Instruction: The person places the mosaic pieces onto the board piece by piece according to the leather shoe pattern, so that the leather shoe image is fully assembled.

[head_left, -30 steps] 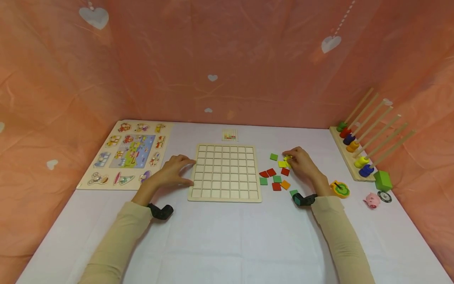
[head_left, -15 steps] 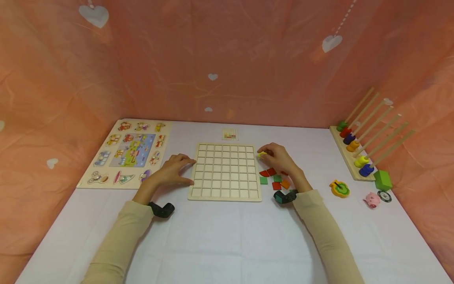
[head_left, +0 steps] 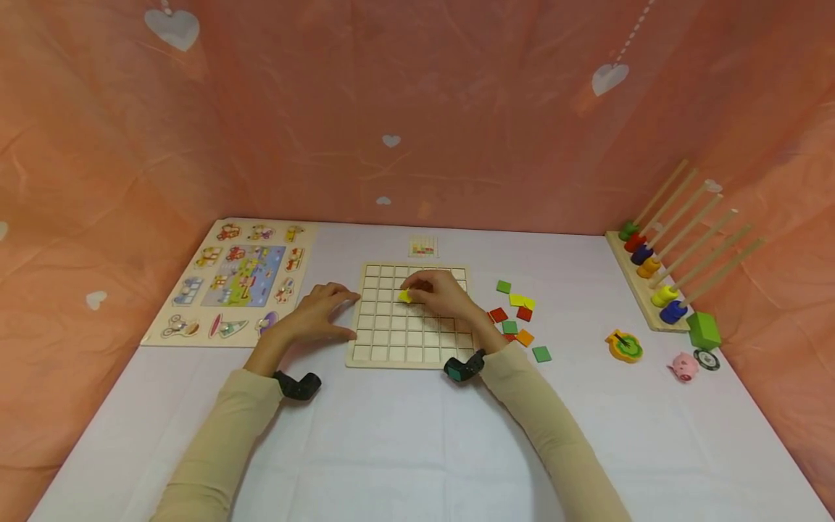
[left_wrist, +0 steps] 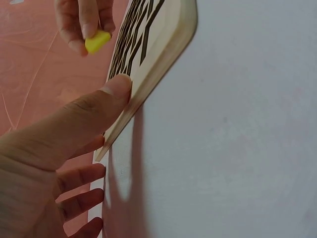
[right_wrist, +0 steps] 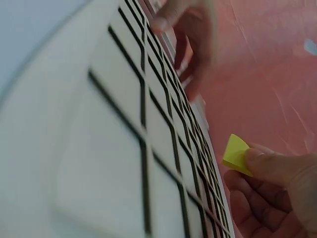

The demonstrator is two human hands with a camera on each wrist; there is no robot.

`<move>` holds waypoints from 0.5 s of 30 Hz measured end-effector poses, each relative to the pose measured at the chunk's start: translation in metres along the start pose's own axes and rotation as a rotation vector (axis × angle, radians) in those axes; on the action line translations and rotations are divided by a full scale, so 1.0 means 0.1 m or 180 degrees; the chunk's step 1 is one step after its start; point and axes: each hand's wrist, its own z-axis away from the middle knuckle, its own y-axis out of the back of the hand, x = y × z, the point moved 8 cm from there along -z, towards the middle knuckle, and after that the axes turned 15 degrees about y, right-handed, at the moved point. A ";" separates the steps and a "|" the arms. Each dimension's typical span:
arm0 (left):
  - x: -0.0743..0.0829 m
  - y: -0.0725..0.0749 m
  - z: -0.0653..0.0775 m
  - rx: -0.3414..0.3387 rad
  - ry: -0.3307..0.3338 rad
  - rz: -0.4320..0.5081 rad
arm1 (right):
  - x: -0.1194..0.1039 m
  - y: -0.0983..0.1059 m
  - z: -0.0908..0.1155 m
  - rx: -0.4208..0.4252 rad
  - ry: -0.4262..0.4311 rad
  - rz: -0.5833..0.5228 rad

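Note:
My right hand [head_left: 446, 293] is over the upper middle of a pale wooden grid board [head_left: 385, 354], pinching a small yellow tile [right_wrist: 235, 153] between thumb and fingers. The tile also shows in the left wrist view [left_wrist: 97, 42], held above the grid. At the board's left edge, my left hand [head_left: 318, 315] rests its thumb and index fingertip, spread apart; its thumb [left_wrist: 119, 85] lies on the wooden rim. Right of the board lie loose tiles in green [head_left: 504, 287], yellow [head_left: 517, 300], red [head_left: 525, 314] and orange [head_left: 525, 338].
A small pattern card [head_left: 423, 247] lies behind the board. To the left is a picture peg puzzle [head_left: 196, 335]. A rack of upright pegs with coloured rings [head_left: 657, 308] stands far right, near a green block [head_left: 704, 332], a pink pig toy [head_left: 685, 368] and an orange-green toy [head_left: 625, 347].
My right hand has picked up a yellow tile from the loose pieces and carried it left over the board. The left hand has stayed at the board's edge.

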 end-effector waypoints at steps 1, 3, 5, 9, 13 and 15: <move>0.00 0.00 0.00 -0.0006 0.0009 -0.0005 | -0.01 -0.04 -0.03 -0.0008 -0.0010 -0.0027; -0.01 -0.01 -0.01 -0.0023 0.0037 -0.0007 | -0.03 -0.12 -0.07 -0.0013 -0.0030 -0.0083; -0.01 -0.02 -0.01 -0.0040 0.0053 -0.0001 | -0.04 -0.18 -0.10 -0.0005 -0.0055 -0.0124; -0.02 -0.02 -0.01 -0.0036 0.0038 0.0010 | -0.03 -0.29 -0.14 0.0019 -0.0054 -0.0203; -0.03 -0.01 -0.01 -0.0020 0.0009 0.0013 | -0.06 -0.35 -0.17 0.0024 0.0009 -0.0211; -0.03 -0.01 -0.02 -0.0014 -0.0002 0.0014 | -0.07 -0.36 -0.18 0.0011 0.0029 -0.0076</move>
